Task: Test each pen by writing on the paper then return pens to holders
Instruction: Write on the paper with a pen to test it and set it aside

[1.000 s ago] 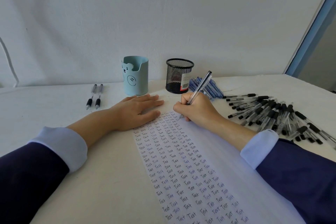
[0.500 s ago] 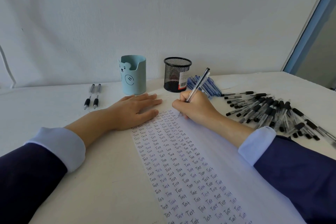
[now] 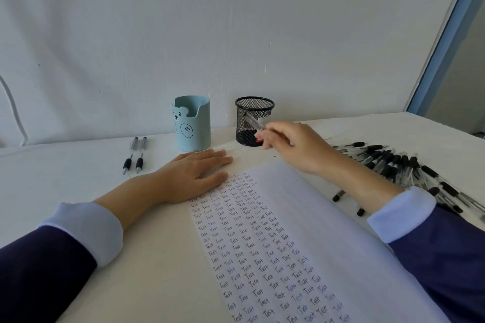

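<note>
White paper is half filled with "Test", the left hand flat on it. The right hand pinches a clear pen at the mesh holder; the pen pile likely awaits testing.

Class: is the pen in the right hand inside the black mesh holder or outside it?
Outside. The right hand grips the pen in front of the holder, below its rim.

Both arms in dk navy jacket sleeves, plain cloth. L sleeve reads near-black, R sleeve a bit bluer. Pale blue-white shirt cuffs are turned back over each jacket end, soft & rounded w/ light creases: L cuff, R cuff. Past the cuffs, forearms bare down to left hand & right hand.
</note>
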`<state>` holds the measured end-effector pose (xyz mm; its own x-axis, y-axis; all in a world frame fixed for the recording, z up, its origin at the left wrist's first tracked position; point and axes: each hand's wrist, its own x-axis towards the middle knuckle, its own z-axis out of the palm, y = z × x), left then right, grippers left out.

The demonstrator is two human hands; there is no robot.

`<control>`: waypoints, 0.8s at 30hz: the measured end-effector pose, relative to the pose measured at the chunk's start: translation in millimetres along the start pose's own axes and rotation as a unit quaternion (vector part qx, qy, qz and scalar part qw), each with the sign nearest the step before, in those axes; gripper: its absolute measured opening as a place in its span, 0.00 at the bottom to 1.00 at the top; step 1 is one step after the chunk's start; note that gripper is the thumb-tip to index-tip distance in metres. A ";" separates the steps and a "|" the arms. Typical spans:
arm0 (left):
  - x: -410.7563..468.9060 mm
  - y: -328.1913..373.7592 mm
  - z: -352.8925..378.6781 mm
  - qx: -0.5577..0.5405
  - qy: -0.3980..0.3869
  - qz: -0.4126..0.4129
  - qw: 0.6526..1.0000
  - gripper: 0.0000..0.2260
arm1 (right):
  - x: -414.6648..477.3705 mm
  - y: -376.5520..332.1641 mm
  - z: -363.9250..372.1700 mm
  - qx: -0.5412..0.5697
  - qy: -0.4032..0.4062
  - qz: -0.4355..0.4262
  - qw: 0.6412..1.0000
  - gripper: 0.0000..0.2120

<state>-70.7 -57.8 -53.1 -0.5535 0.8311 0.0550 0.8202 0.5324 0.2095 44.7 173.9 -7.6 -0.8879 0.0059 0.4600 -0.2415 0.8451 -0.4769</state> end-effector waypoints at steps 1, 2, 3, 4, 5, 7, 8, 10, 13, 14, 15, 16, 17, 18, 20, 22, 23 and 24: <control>-0.1 -0.1 0.1 0.000 0.003 -0.001 1.000 0.29 | 0.3 2.0 -0.1 -0.019 -0.011 -0.025 0.999 0.14; 0.2 0.0 0.0 0.001 0.006 -0.001 1.000 0.29 | 0.2 2.8 0.6 -0.028 -0.025 -0.041 0.998 0.14; 0.3 0.0 -0.1 0.003 0.007 -0.001 1.000 0.28 | -0.5 3.7 2.3 -0.035 -0.045 -0.046 0.997 0.13; 0.6 0.1 0.0 0.004 0.007 -0.001 1.000 0.27 | -1.5 5.9 5.0 -0.051 -0.072 -0.048 0.995 0.12; 0.8 -0.2 0.4 0.006 0.007 0.000 1.000 0.26 | -2.3 8.7 8.4 -0.078 -0.104 -0.045 0.991 0.12; 0.8 -1.3 1.0 0.006 0.008 0.001 1.000 0.27 | -5.2 13.8 15.9 -0.130 -0.165 -0.025 0.977 0.14; 0.7 -1.8 1.2 0.005 0.009 0.002 1.000 0.29 | -7.5 14.0 19.2 -0.142 -0.185 -0.019 0.972 0.16; 0.8 -3.0 1.6 0.002 0.008 0.000 1.000 0.33 | -10.7 10.2 22.3 -0.147 -0.200 -0.019 0.969 0.17; 1.6 -3.9 1.7 -0.004 0.007 0.001 1.000 0.34 | -8.3 7.1 11.1 -0.123 -0.181 0.007 0.976 0.15; 1.7 -2.3 0.8 -0.010 0.009 0.000 1.000 0.35 | -5.7 11.0 2.9 -0.128 -0.159 0.022 0.979 0.14; 1.5 -0.7 0.2 -0.024 0.015 -0.004 1.000 0.35 | -2.7 18.5 -5.9 -0.149 -0.130 0.042 0.979 0.14; 1.5 2.5 -0.9 -0.043 0.026 -0.010 0.999 0.35 | 0.4 29.6 -14.7 -0.178 -0.099 0.065 0.977 0.14; 1.9 5.8 -1.4 -0.066 0.039 -0.015 0.997 0.34 | 2.2 41.5 -23.0 -0.205 -0.072 0.101 0.971 0.14; 2.4 10.0 -1.8 -0.085 0.049 -0.016 0.995 0.32 | 2.4 55.8 -30.5 -0.223 -0.050 0.144 0.963 0.15; 4.6 18.6 -0.2 -0.095 0.057 -0.001 0.994 0.29 | 0.6 80.5 -41.5 -0.242 -0.029 0.222 0.944 0.15; 6.6 26.0 4.2 -0.080 0.066 0.032 0.994 0.29 | -0.4 100.2 -46.8 -0.256 -0.028 0.271 0.928 0.13; 7.2 29.3 6.1 -0.072 0.077 0.049 0.993 0.28 | -0.3 105.9 -48.1 -0.260 -0.036 0.292 0.920 0.15; 8.1 32.1 7.0 -0.067 0.094 0.064 0.991 0.26 | 0.0 109.3 -49.3 -0.261 -0.043 0.305 0.915 0.15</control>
<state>-47.8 -32.9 -52.8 -0.4734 0.8393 0.2674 0.8659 0.3877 0.3161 37.6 292.7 -22.8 -0.8277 0.5388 0.1566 0.5094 0.8386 -0.1930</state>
